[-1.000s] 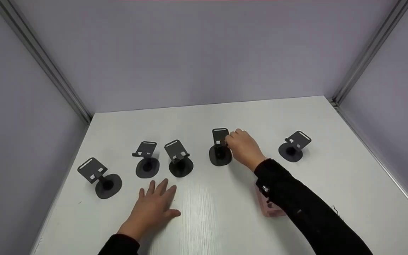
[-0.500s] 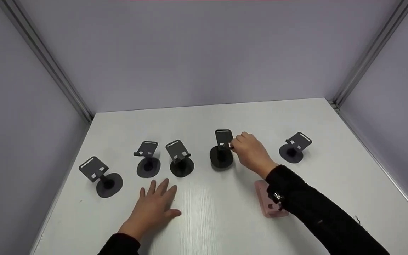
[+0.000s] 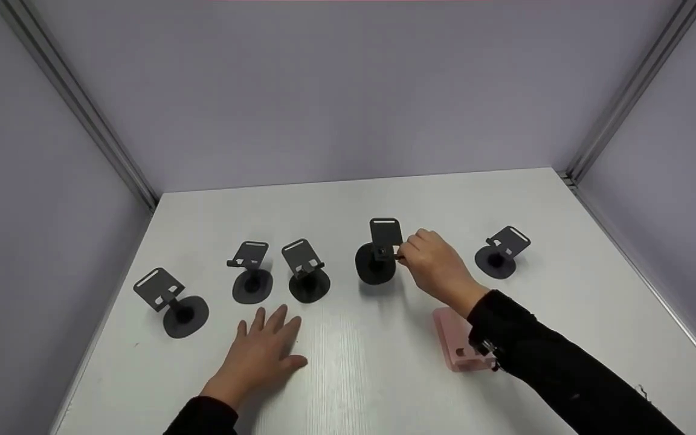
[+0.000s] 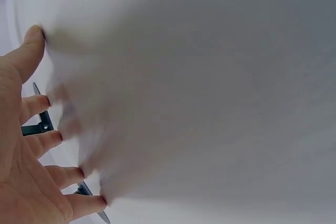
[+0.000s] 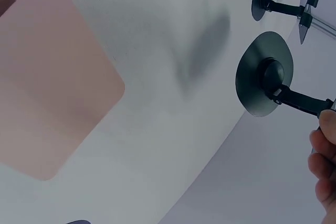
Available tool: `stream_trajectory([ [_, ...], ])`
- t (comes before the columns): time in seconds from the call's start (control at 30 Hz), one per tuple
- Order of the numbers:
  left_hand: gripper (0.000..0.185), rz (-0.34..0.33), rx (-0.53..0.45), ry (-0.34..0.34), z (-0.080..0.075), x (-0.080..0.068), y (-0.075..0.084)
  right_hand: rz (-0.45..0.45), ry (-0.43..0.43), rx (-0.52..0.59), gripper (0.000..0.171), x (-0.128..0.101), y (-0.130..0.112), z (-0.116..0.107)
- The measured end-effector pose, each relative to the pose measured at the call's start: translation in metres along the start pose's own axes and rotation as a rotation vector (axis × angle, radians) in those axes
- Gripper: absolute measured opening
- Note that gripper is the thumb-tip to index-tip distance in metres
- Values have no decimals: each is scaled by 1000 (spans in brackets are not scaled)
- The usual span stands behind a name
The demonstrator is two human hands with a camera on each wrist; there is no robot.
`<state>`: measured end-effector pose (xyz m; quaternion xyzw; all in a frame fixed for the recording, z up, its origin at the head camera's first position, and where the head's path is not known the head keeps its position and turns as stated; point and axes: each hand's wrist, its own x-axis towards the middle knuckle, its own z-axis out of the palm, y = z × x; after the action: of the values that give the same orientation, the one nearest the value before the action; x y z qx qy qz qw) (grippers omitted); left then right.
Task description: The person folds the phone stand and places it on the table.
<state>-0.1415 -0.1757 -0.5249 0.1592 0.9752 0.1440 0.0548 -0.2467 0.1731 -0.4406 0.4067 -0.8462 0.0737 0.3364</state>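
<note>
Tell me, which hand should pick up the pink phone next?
Probably the right hand: the pink phone lies just beneath its sleeve, though it pinches a black stand. The left hand rests flat farther away.

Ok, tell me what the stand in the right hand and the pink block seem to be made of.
The stand pinched by the right hand looks like thin dark metal with a matte finish: flat disc base, slim arm, sharp plate edges; painted plastic is possible. The pink block looks like matte plastic or silicone, with rounded corners and no shine.
</note>
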Motion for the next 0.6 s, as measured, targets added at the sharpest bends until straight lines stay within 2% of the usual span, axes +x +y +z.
stream_trajectory([
  [0.13,68,11,9,26,-4,3,4,-19,29,10,21,0,-1,-4],
  [0.37,44,94,-42,180,-8,10,22,-47,41,20,18,-1,-9,-11],
  [0.5,38,99,-172,252,-14,18,39,-70,50,45,19,-1,-15,-16],
  [0.6,41,71,-368,265,-19,27,50,-95,63,67,19,-1,-21,-19],
])
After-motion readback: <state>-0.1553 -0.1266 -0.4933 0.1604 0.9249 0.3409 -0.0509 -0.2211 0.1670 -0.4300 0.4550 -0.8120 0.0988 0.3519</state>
